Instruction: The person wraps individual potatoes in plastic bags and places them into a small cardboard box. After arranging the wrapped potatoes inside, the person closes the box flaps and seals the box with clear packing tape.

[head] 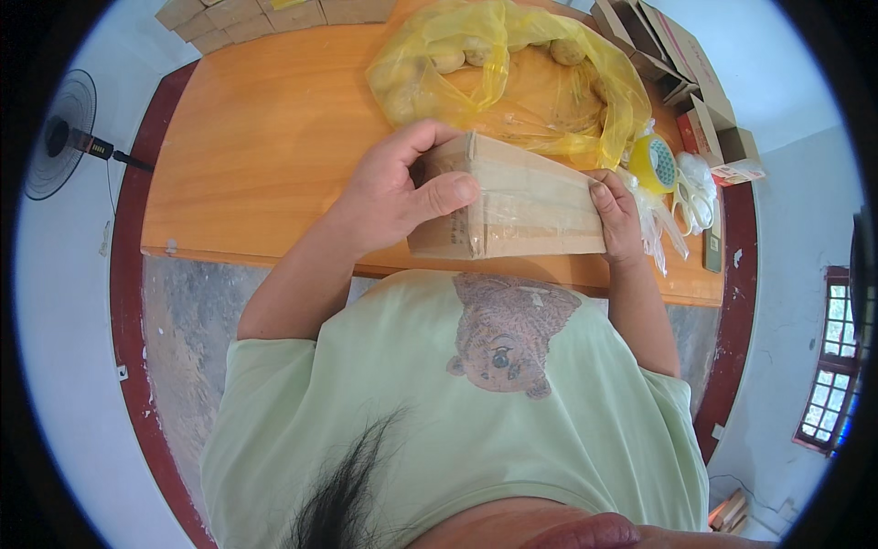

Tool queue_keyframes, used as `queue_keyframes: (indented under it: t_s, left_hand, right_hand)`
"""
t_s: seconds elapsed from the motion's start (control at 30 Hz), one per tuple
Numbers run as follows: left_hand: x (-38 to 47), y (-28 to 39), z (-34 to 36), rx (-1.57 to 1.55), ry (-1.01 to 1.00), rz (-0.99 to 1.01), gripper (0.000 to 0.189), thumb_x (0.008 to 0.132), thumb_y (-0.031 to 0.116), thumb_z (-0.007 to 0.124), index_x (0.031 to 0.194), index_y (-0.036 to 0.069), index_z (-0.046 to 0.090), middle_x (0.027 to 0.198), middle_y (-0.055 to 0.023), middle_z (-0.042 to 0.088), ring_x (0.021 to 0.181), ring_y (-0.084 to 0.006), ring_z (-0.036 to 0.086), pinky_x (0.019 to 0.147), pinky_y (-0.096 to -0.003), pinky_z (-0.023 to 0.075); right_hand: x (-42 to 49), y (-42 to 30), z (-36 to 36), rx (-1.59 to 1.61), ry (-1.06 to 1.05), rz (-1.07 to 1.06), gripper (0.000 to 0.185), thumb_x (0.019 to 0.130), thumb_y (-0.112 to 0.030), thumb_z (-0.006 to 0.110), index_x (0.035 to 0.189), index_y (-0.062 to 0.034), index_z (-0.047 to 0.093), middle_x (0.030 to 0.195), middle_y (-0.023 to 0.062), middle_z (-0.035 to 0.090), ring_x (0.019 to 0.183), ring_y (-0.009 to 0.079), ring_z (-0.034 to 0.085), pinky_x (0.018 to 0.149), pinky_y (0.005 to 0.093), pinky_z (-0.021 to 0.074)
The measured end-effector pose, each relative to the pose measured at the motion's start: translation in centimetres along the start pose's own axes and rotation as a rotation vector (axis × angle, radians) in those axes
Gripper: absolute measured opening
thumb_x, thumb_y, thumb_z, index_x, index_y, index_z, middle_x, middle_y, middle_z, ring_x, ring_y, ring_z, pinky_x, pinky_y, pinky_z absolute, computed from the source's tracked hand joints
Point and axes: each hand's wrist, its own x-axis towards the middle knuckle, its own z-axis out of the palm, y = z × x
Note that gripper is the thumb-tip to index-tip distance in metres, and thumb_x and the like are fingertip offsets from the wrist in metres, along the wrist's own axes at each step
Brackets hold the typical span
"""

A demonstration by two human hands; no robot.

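Between my two hands is a closed cardboard box point(542, 199) with clear tape along its side. My left hand point(405, 185) grips its left end, the thumb pressed over the near edge and the fingers partly hidden behind it. At the box's right end, my right hand point(617, 213) holds the corner with the thumb on the taped face. The box is above the near edge of an orange wooden table point(274, 137); whether it touches the top cannot be told. Just beyond it lies a yellow plastic bag point(494, 82) with round potato-like produce point(568, 52) inside.
Right of the box are a yellow tape roll point(651, 165), white-handled scissors point(684, 199), clear plastic bags point(658, 219) and a dark green flat object point(713, 247). Open cartons point(675, 55) stand back right; stacked boxes point(247, 27) back left. A fan point(62, 134) is at left.
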Motion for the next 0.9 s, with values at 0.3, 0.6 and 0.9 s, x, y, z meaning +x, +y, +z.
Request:
queue_keyframes:
  t_s: [0.3, 0.6, 0.9]
  left_hand:
    - [-0.14, -0.15, -0.10, 0.006, 0.006, 0.003, 0.052, 0.085, 0.038, 0.074, 0.115, 0.000, 0.056, 0.097, -0.0023, 0.061, 0.088, -0.0095, 0.056, 0.077, -0.0266, 0.0493]
    - [-0.17, -0.25, -0.06, 0.002, 0.019, -0.003, 0.052, 0.085, 0.037, 0.075, 0.116, 0.000, 0.056, 0.102, -0.0038, 0.062, 0.093, -0.0107, 0.057, 0.081, -0.0279, 0.0492]
    - [-0.07, -0.53, -0.15, 0.012, 0.016, -0.018, 0.054, 0.084, 0.038, 0.075, 0.116, 0.000, 0.056, 0.101, -0.0035, 0.062, 0.092, -0.0109, 0.057, 0.081, -0.0279, 0.0487]
  right_hand:
    - [0.02, -0.05, 0.08, 0.012, 0.002, 0.007, 0.029, 0.095, -0.030, 0.060, 0.105, -0.0030, 0.060, 0.093, -0.0012, 0.059, 0.088, 0.0086, 0.050, 0.081, 0.0234, 0.0416]
    - [0.03, 0.03, 0.16, 0.037, 0.010, 0.016, 0.028, 0.095, -0.030, 0.061, 0.105, -0.0036, 0.060, 0.093, -0.0018, 0.059, 0.087, 0.0080, 0.050, 0.080, 0.0231, 0.0415]
    - [0.05, -0.04, 0.20, 0.051, 0.002, 0.028, 0.027, 0.095, -0.029, 0.061, 0.105, -0.0042, 0.060, 0.093, -0.0024, 0.059, 0.087, 0.0075, 0.050, 0.081, 0.0227, 0.0413]
